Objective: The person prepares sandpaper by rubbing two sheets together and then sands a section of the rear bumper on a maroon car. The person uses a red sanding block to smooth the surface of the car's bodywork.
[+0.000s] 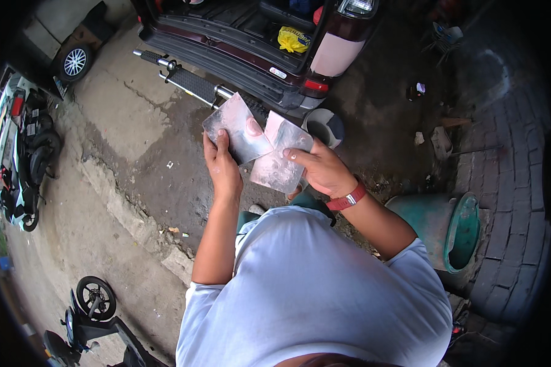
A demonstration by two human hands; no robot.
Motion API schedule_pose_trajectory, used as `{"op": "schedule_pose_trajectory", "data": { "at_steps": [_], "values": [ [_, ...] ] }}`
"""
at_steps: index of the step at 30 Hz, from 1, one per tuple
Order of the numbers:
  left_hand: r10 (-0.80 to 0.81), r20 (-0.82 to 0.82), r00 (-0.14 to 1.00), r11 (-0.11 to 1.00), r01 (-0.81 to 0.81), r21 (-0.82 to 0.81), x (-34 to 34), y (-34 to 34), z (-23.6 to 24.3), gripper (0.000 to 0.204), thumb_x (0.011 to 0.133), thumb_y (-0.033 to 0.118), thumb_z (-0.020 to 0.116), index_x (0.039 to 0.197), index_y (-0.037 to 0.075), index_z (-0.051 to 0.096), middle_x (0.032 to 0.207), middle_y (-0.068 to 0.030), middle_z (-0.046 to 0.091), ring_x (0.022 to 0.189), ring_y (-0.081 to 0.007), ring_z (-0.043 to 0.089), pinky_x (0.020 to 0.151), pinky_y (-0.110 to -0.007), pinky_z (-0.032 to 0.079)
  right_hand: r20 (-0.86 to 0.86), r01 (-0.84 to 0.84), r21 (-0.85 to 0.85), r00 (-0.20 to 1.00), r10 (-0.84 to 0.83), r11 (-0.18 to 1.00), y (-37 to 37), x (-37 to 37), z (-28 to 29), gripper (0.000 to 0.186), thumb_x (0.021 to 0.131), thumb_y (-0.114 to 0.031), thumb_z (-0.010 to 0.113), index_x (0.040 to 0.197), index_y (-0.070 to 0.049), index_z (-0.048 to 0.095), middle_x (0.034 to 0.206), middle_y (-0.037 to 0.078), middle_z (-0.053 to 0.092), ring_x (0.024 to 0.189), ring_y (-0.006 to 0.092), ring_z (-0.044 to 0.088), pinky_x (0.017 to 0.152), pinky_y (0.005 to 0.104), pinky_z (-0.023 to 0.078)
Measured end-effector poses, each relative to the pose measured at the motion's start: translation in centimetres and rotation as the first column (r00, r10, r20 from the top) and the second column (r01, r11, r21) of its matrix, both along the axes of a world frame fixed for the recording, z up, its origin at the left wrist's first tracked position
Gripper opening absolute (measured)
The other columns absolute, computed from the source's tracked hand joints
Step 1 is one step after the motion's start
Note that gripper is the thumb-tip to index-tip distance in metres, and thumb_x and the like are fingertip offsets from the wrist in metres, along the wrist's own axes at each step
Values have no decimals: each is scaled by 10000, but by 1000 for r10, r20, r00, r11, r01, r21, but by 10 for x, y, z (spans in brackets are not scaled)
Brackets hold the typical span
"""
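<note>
In my left hand (223, 166) is a flat grey plate (232, 131) with a lump of pink paste on it; the thumb lies on its face. My right hand (327, 168) grips a second flat plate (281, 160), smeared with pink and whitish paste, its thumb on top. The two plates meet and overlap at their inner edges. Beyond them stands a dark red vehicle (288, 78) with its rear open. A pale pink patch (338, 55) covers part of its rear corner, above a red reflector.
A bucket (324, 127) sits under the vehicle's rear corner. To the right a green drum (438, 229) lies on its side near a brick wall (508, 208). Parked motorcycles (33, 147) line the left, and a wheel (76, 62) leans farther back. Broken concrete edging (119, 196) crosses the ground.
</note>
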State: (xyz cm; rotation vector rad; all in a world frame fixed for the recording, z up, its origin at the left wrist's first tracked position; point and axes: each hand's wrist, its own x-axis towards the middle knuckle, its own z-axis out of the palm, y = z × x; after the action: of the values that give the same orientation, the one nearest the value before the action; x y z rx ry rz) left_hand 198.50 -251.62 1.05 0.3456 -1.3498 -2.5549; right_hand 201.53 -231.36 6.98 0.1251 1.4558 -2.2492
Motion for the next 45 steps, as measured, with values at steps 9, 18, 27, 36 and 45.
{"op": "schedule_pose_trajectory", "data": {
  "at_steps": [9, 18, 27, 36, 45],
  "values": [
    [-606, 144, 783, 794, 583, 174, 8, -7, 2, 504, 1027, 213, 610, 1469, 14, 475, 1281, -84, 666, 1099, -156, 672, 953, -310, 545, -118, 74, -137, 989, -91, 988, 62, -39, -10, 456, 957, -13, 683, 1389, -13, 537, 1311, 77, 659, 1178, 166, 649, 1018, 347, 525],
    [-545, 138, 827, 832, 554, -32, 3, 11, 12, 443, 1094, 313, 523, 1453, 67, 438, 1356, -89, 593, 1207, -145, 565, 1059, -303, 442, -594, 379, 777, 706, 385, 502, 53, -41, -11, 598, 822, 118, 569, 1372, -116, 593, 1347, 89, 601, 1302, 279, 553, 1104, 412, 426],
    [39, 29, 999, 992, -36, -120, -27, 14, -52, 565, 1084, 284, 557, 1483, -72, 375, 1346, -174, 588, 1228, -211, 560, 1099, -344, 417, -423, 397, 884, 461, 780, 246, 26, -18, -27, 631, 806, 39, 638, 1340, -295, 669, 1417, 15, 560, 1450, 271, 422, 1244, 648, 168],
    [-213, 55, 975, 976, 210, 57, -66, 67, -18, 315, 1078, 145, 533, 1373, 39, 500, 1272, -96, 628, 1173, -173, 596, 1045, -329, 464, -573, 428, 814, 474, 668, 394, 63, -68, -60, 1032, 694, 77, 730, 1574, -234, 291, 1535, 236, 326, 1414, 481, 416, 1141, 517, 442],
    [-164, 145, 976, 948, 197, -252, -117, 120, -45, 414, 1082, 195, 554, 1421, -18, 448, 1286, -121, 609, 1163, -165, 588, 1052, -303, 448, -446, 466, 866, 549, 707, 184, 124, -108, -58, 879, 648, -77, 839, 1447, -303, 551, 1506, 71, 438, 1504, 369, 333, 1192, 690, 198]
  ]
}}
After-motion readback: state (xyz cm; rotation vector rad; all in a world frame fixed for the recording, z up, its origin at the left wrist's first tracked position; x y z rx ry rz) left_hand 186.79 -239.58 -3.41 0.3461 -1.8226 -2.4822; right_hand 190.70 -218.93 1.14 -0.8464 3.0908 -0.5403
